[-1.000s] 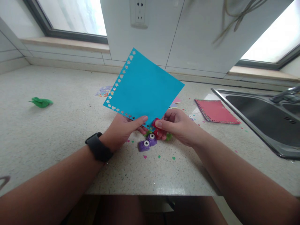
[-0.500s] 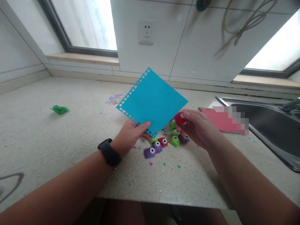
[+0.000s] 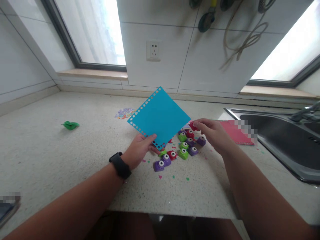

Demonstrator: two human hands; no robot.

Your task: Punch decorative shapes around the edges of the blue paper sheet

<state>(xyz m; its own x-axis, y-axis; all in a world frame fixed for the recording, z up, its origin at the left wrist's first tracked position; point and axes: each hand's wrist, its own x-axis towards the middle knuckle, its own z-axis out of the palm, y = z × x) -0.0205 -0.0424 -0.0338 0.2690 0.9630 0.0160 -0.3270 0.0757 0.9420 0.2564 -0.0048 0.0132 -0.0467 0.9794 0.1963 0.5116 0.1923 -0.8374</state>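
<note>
Both hands busy, set apart! Far left, a green crumpled thing (image 3: 70, 125), then a broad stretch of counter (image 3: 100, 146) offering swinging room. Left hand (image 3: 140, 151) pinches the blue paper (image 3: 161, 116) at its lower edge, thumb on top, holding it up over the counter. It looks light, bendy but springy; those hole-punched borders could tear, so the unpunched sides seem safer to grip. Below its low corner, punches (image 3: 183, 154) crowd the space. Now right hand (image 3: 210, 131), thumb and fingers clamped on a red punch (image 3: 193, 125), probably smooth, hard plastic, best gripped by its sides. Beyond, red paper (image 3: 230, 131) and the sink (image 3: 282, 140) tighten the room.
</note>
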